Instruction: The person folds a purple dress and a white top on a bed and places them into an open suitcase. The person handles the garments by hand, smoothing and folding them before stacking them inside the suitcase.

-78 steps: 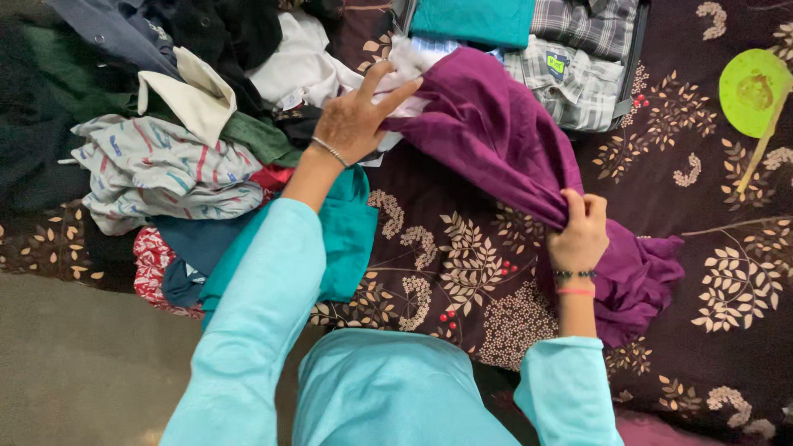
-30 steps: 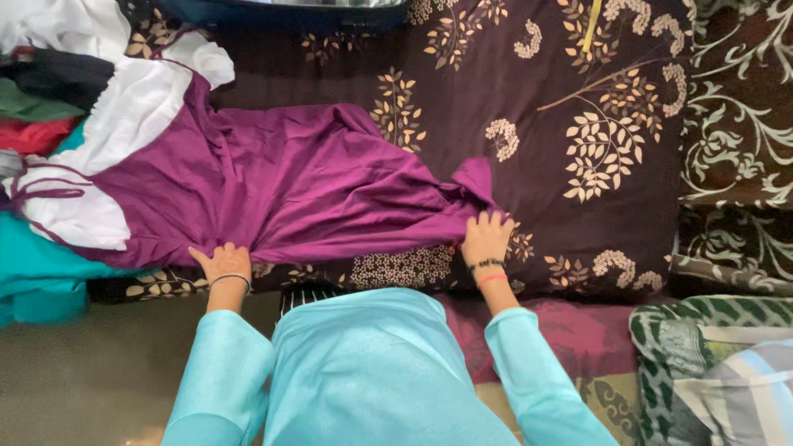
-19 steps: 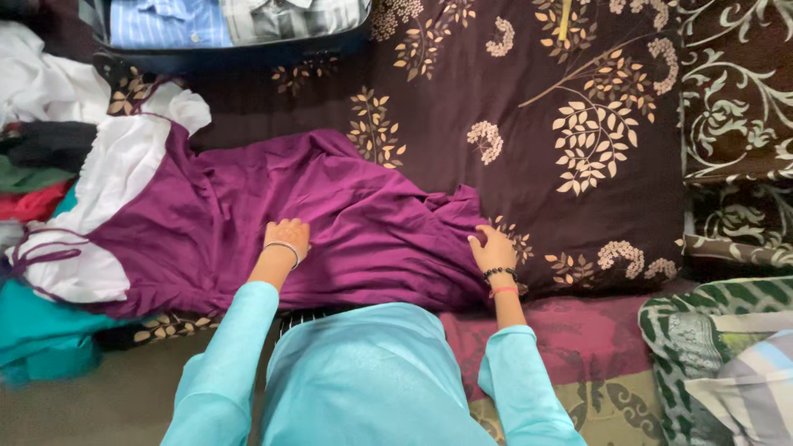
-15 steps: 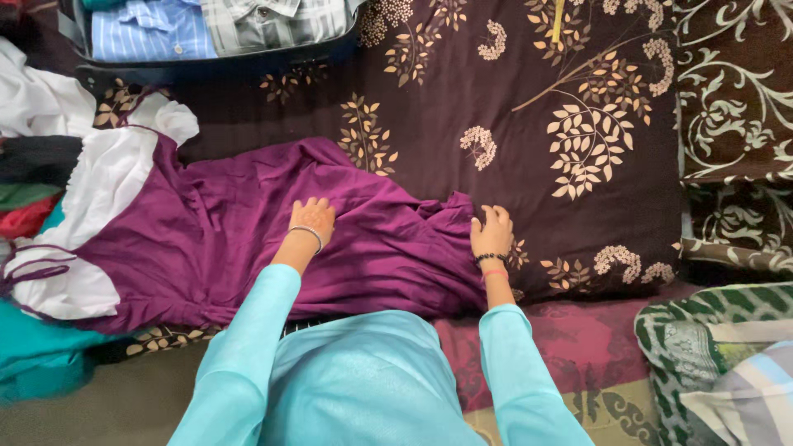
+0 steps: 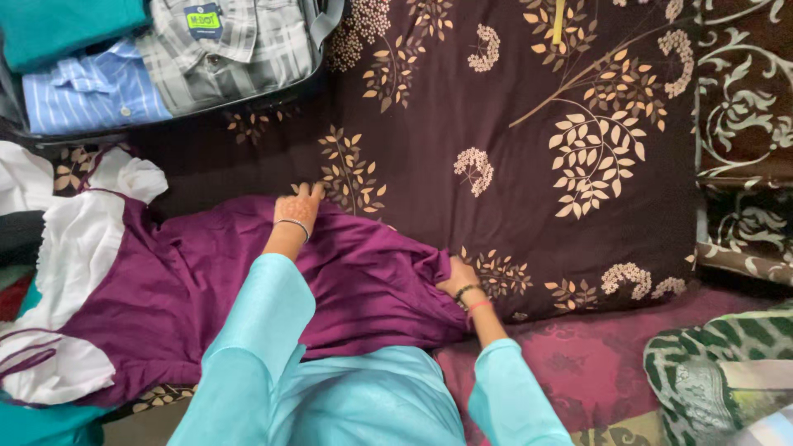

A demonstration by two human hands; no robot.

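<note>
A purple garment (image 5: 190, 289) with white sleeves lies spread across a dark brown bedsheet with a leaf print (image 5: 512, 107). My left hand (image 5: 297, 206) rests flat on the garment's far edge, fingers apart, a bangle on the wrist. My right hand (image 5: 450, 277) is closed on a bunched fold at the garment's right end, near beaded bracelets on that wrist. Both arms wear turquoise sleeves.
An open suitcase (image 5: 318, 25) at the top left holds folded shirts: teal, blue striped and grey checked. More clothes pile at the left edge (image 5: 21, 239). Patterned fabric (image 5: 743, 107) lies at the right, and a green striped cloth (image 5: 719, 363) sits at the lower right.
My left hand has slid forward across the garment from its near edge to its far edge. My right hand has gathered the right end into a fold. The view has shifted toward the suitcase.
</note>
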